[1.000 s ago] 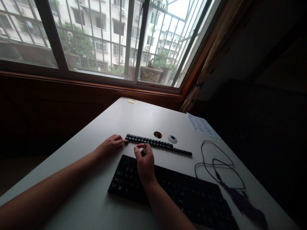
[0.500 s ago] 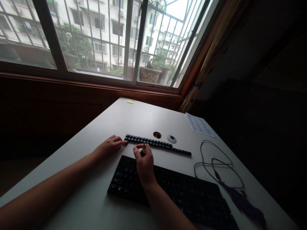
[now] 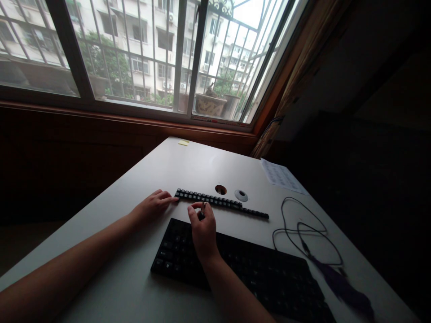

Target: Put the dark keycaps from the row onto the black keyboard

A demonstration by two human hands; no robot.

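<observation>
Two rows of loose black keycaps (image 3: 215, 199) lie across the white table, with a thinner single row stretching to the right. At their left end rests my left hand (image 3: 156, 201), fingers stretched out and a fingertip touching the end keycap. My right hand (image 3: 204, 226) is closed in a pinch around a small dark tool with a metal tip (image 3: 203, 211), just in front of the rows; its exact kind is too small to make out. Below my right wrist lies a black keyboard (image 3: 262, 264), partly covered by that forearm. Many of its keys look dark and indistinct.
Behind the keycaps are a round cable hole (image 3: 221, 189) and its grey cover (image 3: 241, 195). A black cable (image 3: 303, 224) coils at right near a dark purple item (image 3: 345, 285). Printed paper (image 3: 281, 175) and a yellow note (image 3: 183, 142) lie farther back, below a barred window.
My right hand has shifted very slightly, with the small tool still pinched in it. My left hand and the keycaps look unmoved.
</observation>
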